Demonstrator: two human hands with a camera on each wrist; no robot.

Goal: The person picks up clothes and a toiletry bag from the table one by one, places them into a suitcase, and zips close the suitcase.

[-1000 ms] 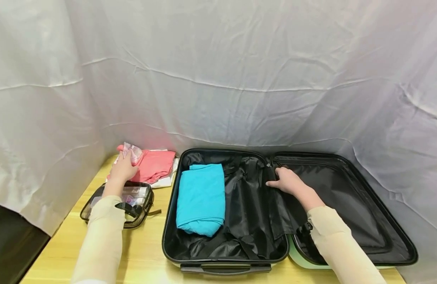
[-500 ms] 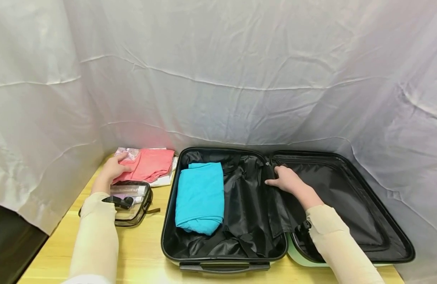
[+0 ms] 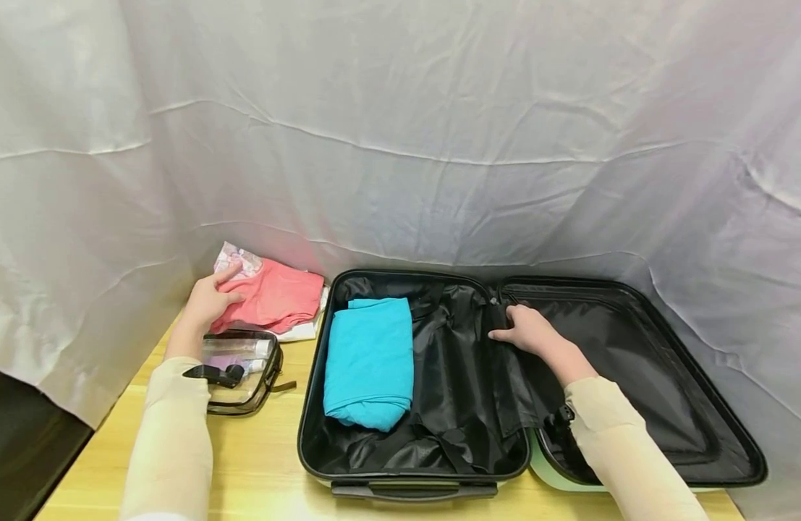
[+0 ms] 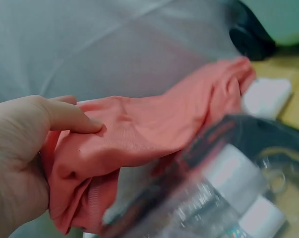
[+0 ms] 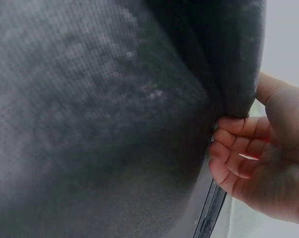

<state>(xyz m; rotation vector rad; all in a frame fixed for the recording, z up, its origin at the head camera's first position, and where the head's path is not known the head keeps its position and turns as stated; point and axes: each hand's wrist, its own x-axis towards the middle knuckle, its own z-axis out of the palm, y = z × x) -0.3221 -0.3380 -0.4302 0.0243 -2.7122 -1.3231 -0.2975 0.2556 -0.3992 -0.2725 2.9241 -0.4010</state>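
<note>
An open black-lined suitcase [image 3: 700, 383] lies flat on the wooden table, a folded turquoise garment [image 3: 369, 362] in its left half. My left hand [image 3: 208, 300] grips the left end of a folded coral-pink garment [image 3: 276, 300] beside the suitcase; in the left wrist view the thumb [image 4: 72, 116] presses onto the pink cloth [image 4: 154, 134] with fingers under it. My right hand [image 3: 527, 331] rests at the suitcase's middle hinge, and its curled fingers [image 5: 236, 148] hold a fold of the black lining [image 5: 114, 124].
A clear toiletry pouch [image 3: 240, 373] with small bottles sits under my left forearm. White folded cloth [image 3: 302, 331] and a patterned pink piece [image 3: 234, 257] lie under the pink garment. A grey sheet [image 3: 400, 130] hangs close behind. The table edge [image 3: 81, 463] drops off at left.
My left hand has dropped from the patterned piece onto the pink garment, gripped its left end and lifted it slightly. The right hand has stayed on the lining.
</note>
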